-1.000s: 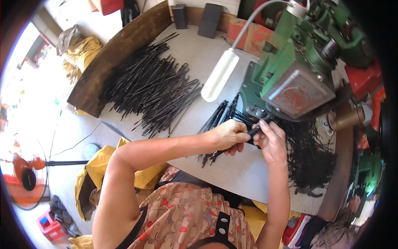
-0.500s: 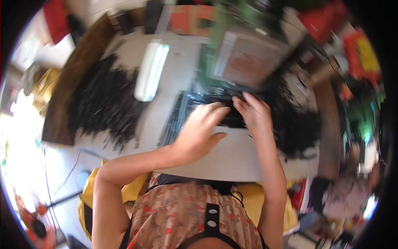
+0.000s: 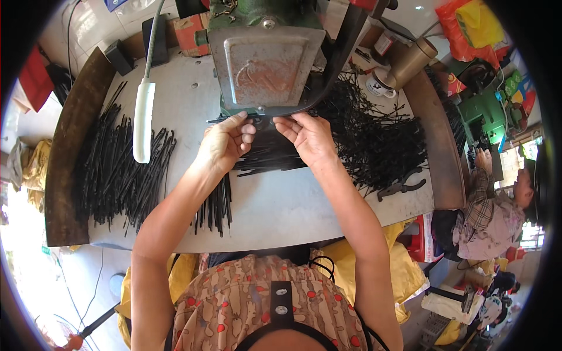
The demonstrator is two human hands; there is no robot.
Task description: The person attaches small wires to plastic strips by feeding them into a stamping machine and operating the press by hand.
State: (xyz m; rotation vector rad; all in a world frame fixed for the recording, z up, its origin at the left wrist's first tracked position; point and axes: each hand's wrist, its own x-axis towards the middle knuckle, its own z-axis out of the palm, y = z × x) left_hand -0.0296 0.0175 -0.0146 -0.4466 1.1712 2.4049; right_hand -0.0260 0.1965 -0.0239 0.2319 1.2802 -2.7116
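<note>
Evidently pinched a thin black strip in the left hand close by the green press, probably to steady it, with the right hand curled opposite, whether grasping or empty impossible to tell, and loose strips heaped handily within reach.

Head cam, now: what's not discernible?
Head view:
Green boxy metal machine: top cut off by upper edge.
Its working point: hidden behind grey metal front plate.
Thin black rod in bare left hand: right end hidden by hand or shadow.
Bare right hand: too small to tell whether it grips anything.
</note>
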